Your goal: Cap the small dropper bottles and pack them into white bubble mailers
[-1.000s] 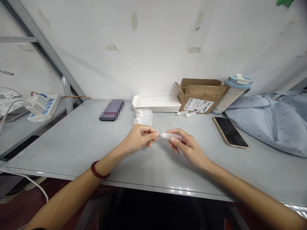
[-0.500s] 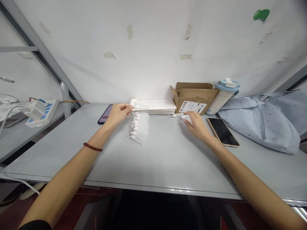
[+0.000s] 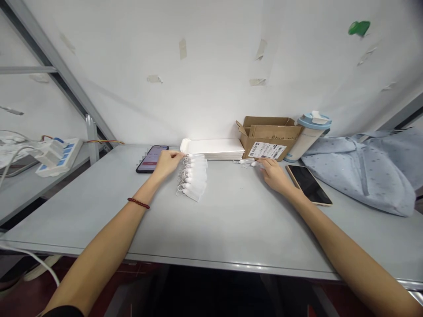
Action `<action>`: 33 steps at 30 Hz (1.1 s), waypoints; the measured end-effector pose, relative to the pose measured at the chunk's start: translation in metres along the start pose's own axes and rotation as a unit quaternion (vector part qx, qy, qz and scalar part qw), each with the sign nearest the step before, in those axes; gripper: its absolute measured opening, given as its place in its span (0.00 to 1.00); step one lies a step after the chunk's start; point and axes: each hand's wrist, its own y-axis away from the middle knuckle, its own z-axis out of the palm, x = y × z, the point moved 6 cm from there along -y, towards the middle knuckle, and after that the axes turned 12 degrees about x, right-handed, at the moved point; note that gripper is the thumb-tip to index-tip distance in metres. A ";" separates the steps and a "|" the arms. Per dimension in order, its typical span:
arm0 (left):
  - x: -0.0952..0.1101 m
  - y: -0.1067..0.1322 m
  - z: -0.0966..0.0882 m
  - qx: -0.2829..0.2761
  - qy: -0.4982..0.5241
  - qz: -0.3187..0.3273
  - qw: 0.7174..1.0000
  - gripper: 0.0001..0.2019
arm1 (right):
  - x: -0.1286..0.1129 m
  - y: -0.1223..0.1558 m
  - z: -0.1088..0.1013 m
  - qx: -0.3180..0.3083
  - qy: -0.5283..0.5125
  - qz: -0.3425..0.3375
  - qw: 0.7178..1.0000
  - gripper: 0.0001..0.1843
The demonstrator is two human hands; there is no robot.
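My left hand [image 3: 168, 163] has lowered its pinched bottle [image 3: 198, 156] to the lined-up row [image 3: 195, 179], near the table [image 3: 231, 229]'s back edge; two others [image 3: 247, 161] remain by the box [image 3: 276, 134], my right hand [image 3: 273, 174] at one, grip unclear.

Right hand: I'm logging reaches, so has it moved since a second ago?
Yes. Judged against the cardboard box, the right hand has moved back and rightward, now close in front of it.
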 end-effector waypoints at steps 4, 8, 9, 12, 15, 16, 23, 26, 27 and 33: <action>-0.004 -0.003 -0.007 0.057 -0.036 0.027 0.997 0.12 | 0.003 -0.001 -0.004 0.024 0.027 -0.006 0.999 0.20; 0.013 0.005 -0.014 0.106 -0.041 0.079 0.990 0.11 | 0.002 -0.001 -0.002 0.010 0.028 -0.026 0.999 0.23; 0.020 0.010 -0.014 0.112 -0.049 0.102 0.987 0.11 | 0.003 0.000 -0.001 0.004 0.028 -0.025 0.999 0.23; 0.045 0.028 -0.012 0.118 -0.075 0.197 0.970 0.11 | 0.004 0.000 0.000 -0.002 0.036 -0.006 0.999 0.21; 0.070 0.052 -0.005 0.101 -0.077 0.308 0.943 0.11 | 0.003 0.002 0.000 -0.016 0.052 0.016 0.998 0.18; 0.076 0.060 -0.002 0.091 -0.072 0.338 0.934 0.11 | 0.002 0.002 0.000 -0.025 0.053 0.020 0.998 0.18; 0.096 0.098 0.019 -0.020 -0.070 0.406 0.911 0.10 | -0.034 -0.004 -0.017 -0.022 -0.091 0.037 0.995 0.17; 0.094 0.103 0.024 -0.047 -0.079 0.404 0.910 0.11 | -0.062 -0.008 -0.034 -0.003 -0.186 0.041 0.982 0.16; 0.093 0.104 0.026 -0.057 -0.079 0.400 0.911 0.11 | -0.071 -0.008 -0.039 -0.004 -0.220 0.053 0.974 0.16; 0.091 0.106 0.031 -0.116 -0.057 0.362 0.923 0.13 | -0.108 -0.005 -0.065 -0.026 -0.327 0.117 0.937 0.18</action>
